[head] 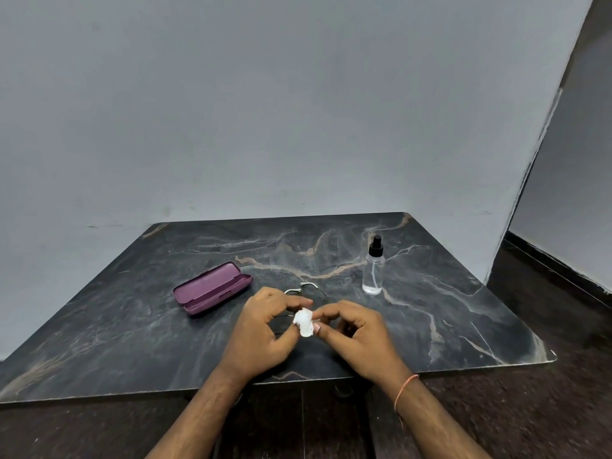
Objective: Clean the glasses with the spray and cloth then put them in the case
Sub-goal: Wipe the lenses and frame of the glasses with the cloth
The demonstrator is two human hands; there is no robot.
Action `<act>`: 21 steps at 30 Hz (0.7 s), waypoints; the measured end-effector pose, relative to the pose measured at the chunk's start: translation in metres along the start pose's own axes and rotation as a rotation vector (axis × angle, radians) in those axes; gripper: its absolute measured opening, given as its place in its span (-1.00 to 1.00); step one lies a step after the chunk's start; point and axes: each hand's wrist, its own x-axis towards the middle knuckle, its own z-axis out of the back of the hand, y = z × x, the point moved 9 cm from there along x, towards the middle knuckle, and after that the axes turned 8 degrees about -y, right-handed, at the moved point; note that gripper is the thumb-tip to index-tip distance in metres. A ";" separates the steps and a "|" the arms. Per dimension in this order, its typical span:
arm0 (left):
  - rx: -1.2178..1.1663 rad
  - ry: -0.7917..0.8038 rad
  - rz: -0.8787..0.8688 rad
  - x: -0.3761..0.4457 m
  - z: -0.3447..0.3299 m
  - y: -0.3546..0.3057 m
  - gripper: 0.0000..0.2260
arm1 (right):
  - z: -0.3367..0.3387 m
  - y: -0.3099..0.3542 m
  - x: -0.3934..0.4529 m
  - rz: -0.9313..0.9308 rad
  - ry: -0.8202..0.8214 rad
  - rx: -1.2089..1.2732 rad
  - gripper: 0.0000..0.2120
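Plain grey wall behind, dark floor below, and a black marble-pattern table (pixel 198 342) with pale veins filling the middle. Landmark for everything: the purple glasses case (pixel 212 288).

Case lying open on the table, lid tipped back toward the wall, hollow facing up; probably left that way so the glasses can go straight in once wiped. Nothing visible inside.

Just right of the case and slightly nearer the camera: thin wire-framed glasses (pixel 306 288), held just above the table between both hands, pale temple tips poking out beyond the fingers toward the wall. Lenses mostly hidden behind fingers and cloth.

Left hand (pixel 261 329), right of the case, curled with thumb and fingers closed on the frame, apparently to steady it. Right hand (pixel 356 332), further right again, fingertips and thumb pinched on a small wad of white cloth (pixel 303 322), pressed where a lens should be. Looks like the wiping stage, judged from the grip. Orange thread (pixel 405 387) round the right wrist.

Well right of the case, further back toward the wall: clear spray bottle (pixel 373 271) with black pump top, upright, untouched, within easy reach of the right hand.

No brand, label or writing readable anywhere; bottle bare, case lid plain as far as visible.
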 end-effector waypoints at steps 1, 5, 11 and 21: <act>-0.003 0.004 0.002 0.000 0.000 0.000 -0.70 | 0.000 -0.001 0.000 -0.001 -0.005 0.000 -0.84; 0.008 0.002 -0.004 0.000 -0.001 0.003 -0.73 | 0.002 -0.002 0.000 -0.022 -0.024 0.030 -0.85; 0.030 -0.041 0.008 0.001 0.002 0.007 -0.80 | 0.004 -0.004 0.000 -0.056 -0.040 0.040 -0.82; 0.032 -0.113 0.060 0.003 0.009 0.008 -0.84 | 0.007 -0.016 0.004 -0.171 -0.052 0.138 -0.95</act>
